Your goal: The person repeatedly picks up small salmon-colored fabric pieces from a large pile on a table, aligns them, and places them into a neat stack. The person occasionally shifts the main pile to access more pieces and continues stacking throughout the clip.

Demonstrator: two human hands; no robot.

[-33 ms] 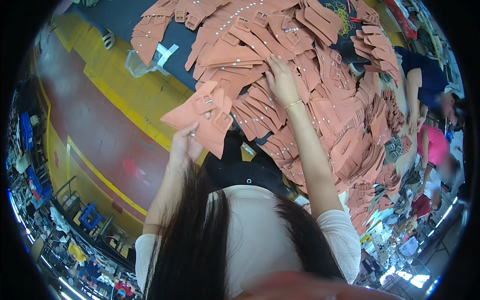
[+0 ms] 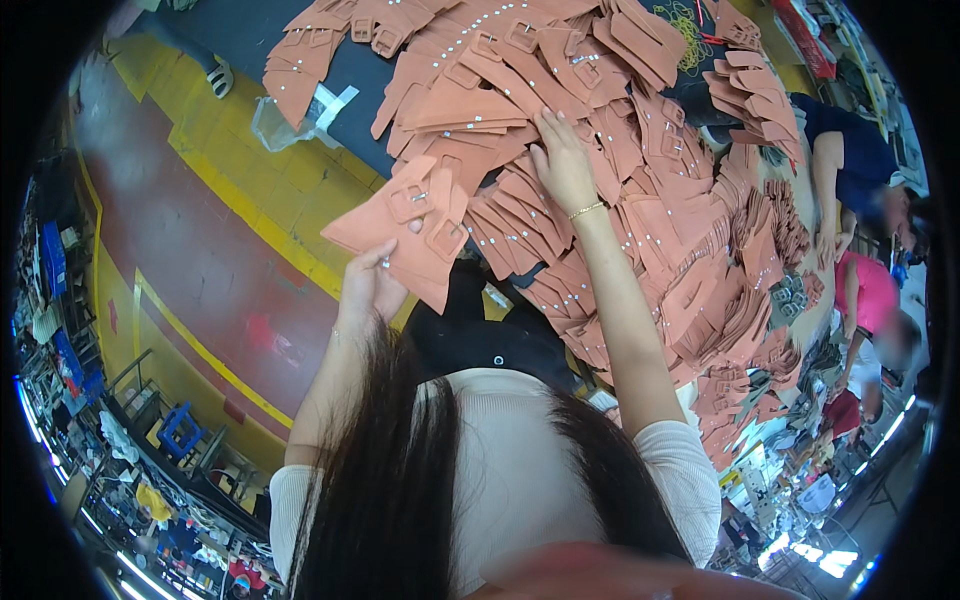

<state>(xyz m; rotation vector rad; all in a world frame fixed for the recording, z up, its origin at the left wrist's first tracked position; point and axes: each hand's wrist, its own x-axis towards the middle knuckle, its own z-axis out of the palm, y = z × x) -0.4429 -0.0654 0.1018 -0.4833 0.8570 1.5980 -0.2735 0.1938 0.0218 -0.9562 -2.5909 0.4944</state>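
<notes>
My left hand (image 2: 372, 285) is closed on a couple of salmon-coloured, leather-like buckled pieces (image 2: 385, 222), pinching their lower left edge. They are held up at the near left edge of the pile, with covered buckles and pointed ends showing. My right hand (image 2: 566, 168) lies with its fingers stretched out over a heap of the same pieces (image 2: 480, 110); its fingertips touch the upper ones, and nothing shows lifted in it. Small white dots mark many of the pieces. Just below the right hand fans another stack of pieces (image 2: 515, 220).
A dark table (image 2: 362, 125) bears the heap. A clear plastic bag (image 2: 283, 125) hangs at its left edge. Yellow string (image 2: 684, 38) lies at the far side. A person in dark blue (image 2: 850, 150) and one in pink (image 2: 873, 290) are at the right. A blue stool (image 2: 180, 432) stands left.
The pieces in my left hand have tipped very slightly, their upper edge moving up and to the right. My right hand stays where it was.
</notes>
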